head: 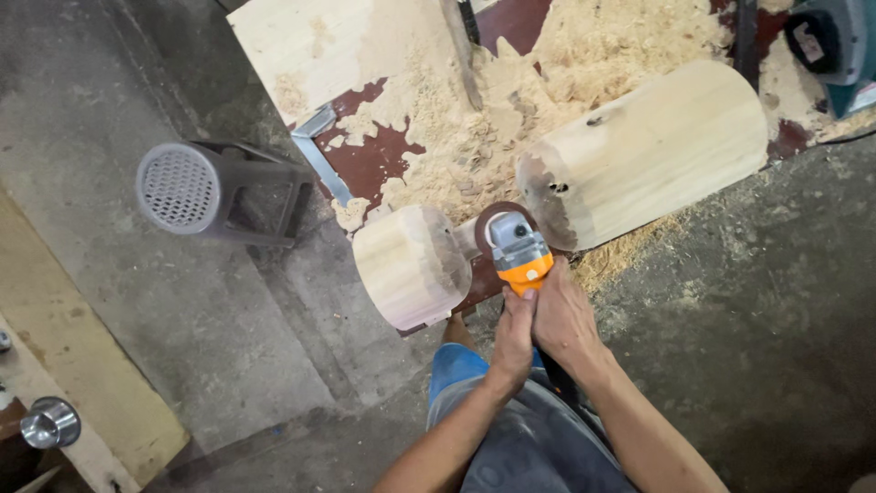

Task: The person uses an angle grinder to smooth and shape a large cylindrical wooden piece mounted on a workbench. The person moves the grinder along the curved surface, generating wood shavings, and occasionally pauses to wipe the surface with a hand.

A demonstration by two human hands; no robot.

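Hands first: the left hand (514, 336) and the right hand (564, 321) are both closed around the body of an orange and grey grinder (518, 251), side by side and touching, with the forearms running down to the bottom edge and blue shorts (456, 370) below them. The grinder points away from the person, its round dark disc (495, 217) sitting in the gap between two pale wood blocks at the near edge of the bench (370, 164). The small block (411, 265) lies just left of the disc, rounded, and hangs partly past the bench edge. The long block (643, 151) lies to the right, slanting up and away, and its darkened near end is at the disc; whether the disc touches it I cannot tell. Beyond them, sawdust (547, 82) covers much of the dark red bench top, and a flat pale board (306, 50) lies at the far left. A metal square (319, 155) sticks out over the left edge. A teal power tool (835, 46) sits at the far right corner. On the concrete floor (146, 301) to the left stands a grey stool (214, 190), and lower left a shiny metal cup (50, 422).
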